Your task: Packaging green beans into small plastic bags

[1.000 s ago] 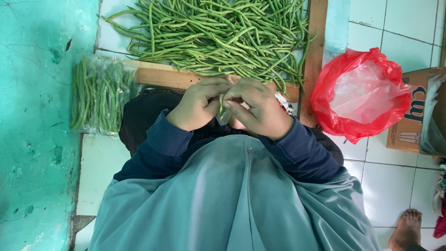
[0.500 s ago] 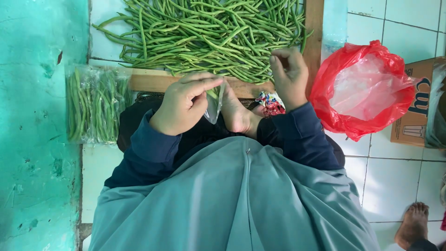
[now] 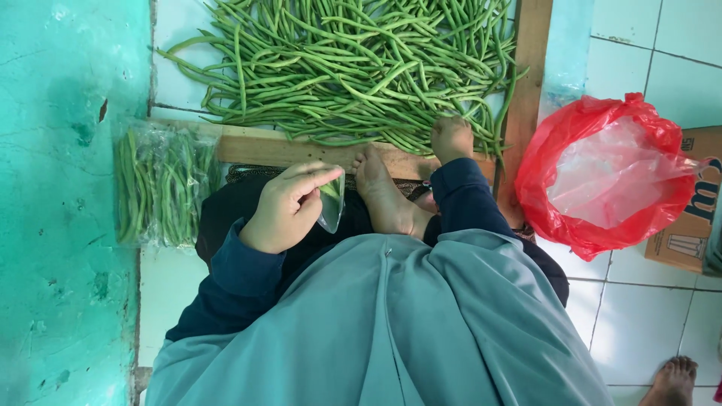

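Pinching a small clear bag (image 3: 332, 201) between thumb and fingers, the left hand (image 3: 289, 207) waits over the lap while the right hand (image 3: 451, 139) closes on the green beans (image 3: 353, 71), and its light grip might let the bag slip.

White tiled floor (image 3: 639, 301) with dark grout runs on the right; a worn, stained turquoise wall (image 3: 60, 225) fills the left. A cardboard box (image 3: 696, 225) sits by the edge, in soft daylight.
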